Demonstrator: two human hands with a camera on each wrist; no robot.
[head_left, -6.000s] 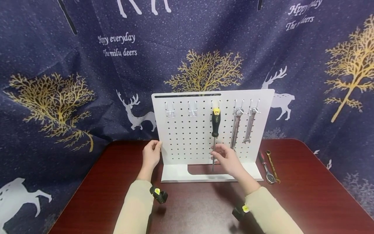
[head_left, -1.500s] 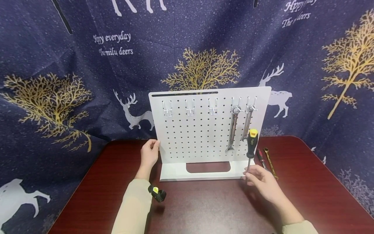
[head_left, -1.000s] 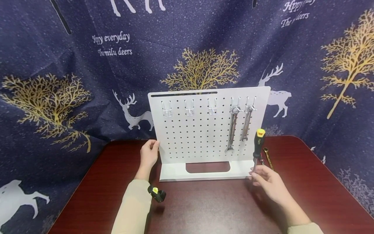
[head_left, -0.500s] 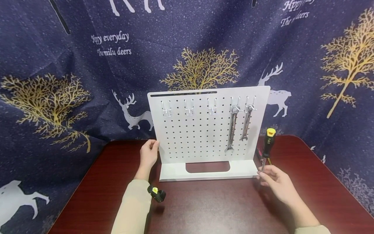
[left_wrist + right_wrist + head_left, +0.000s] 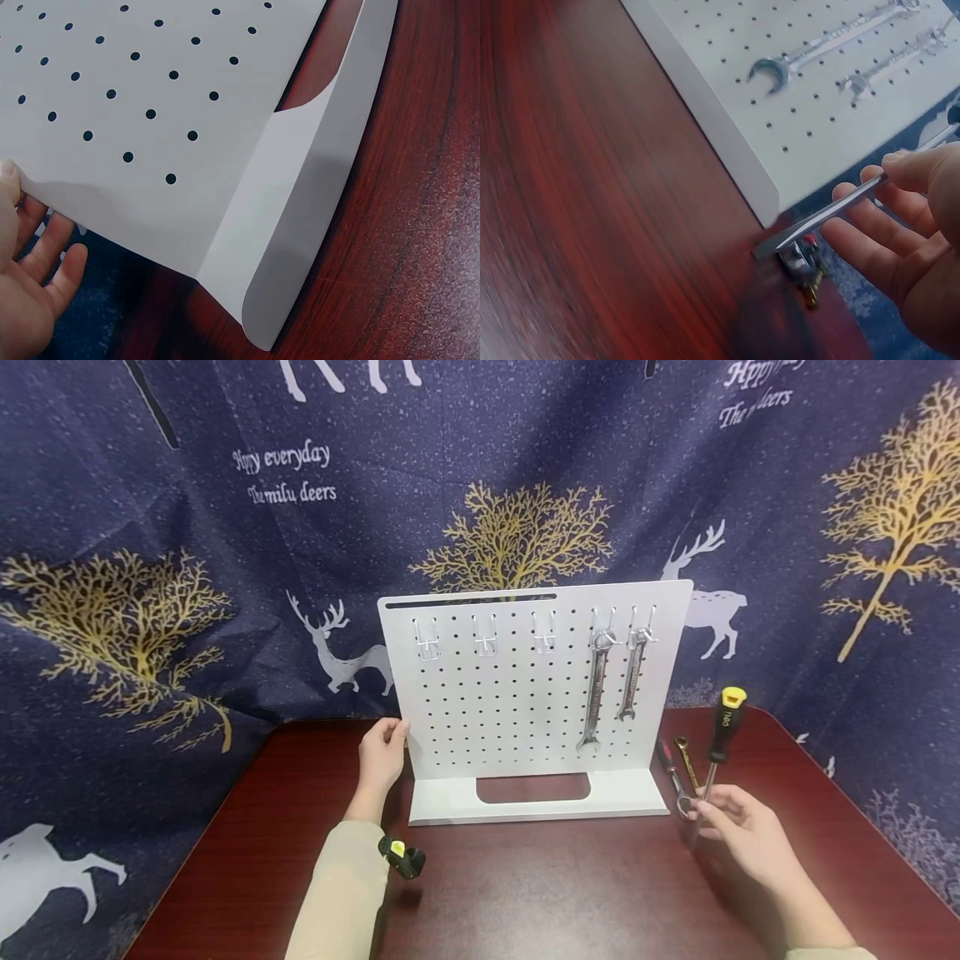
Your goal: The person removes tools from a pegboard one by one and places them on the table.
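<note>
My right hand (image 5: 750,835) pinches the steel shaft of a screwdriver (image 5: 726,722), whose black handle and yellow end point up. In the right wrist view the flat blade of the screwdriver (image 5: 825,214) extends past the fingers over the table. At the other side, my left hand (image 5: 382,752) grips the left edge of a white pegboard (image 5: 487,710), thumb in front and fingers behind, as the left wrist view shows. Two combination wrenches hang from hooks on the right: a longer wrench (image 5: 596,693) and a shorter wrench (image 5: 633,681).
Three wire hooks on the board, including the middle hook (image 5: 544,635), carry nothing. Right of the stand, a ratchet with a red and black handle (image 5: 666,756) and a gold-coloured wrench (image 5: 686,758) lie on the dark red table (image 5: 525,893). A patterned cloth (image 5: 480,468) hangs behind.
The screwdriver, hanging at the middle hook six seconds ago, has come off it and moved right in my right hand, past the board's edge. My left hand keeps its place at the board.
</note>
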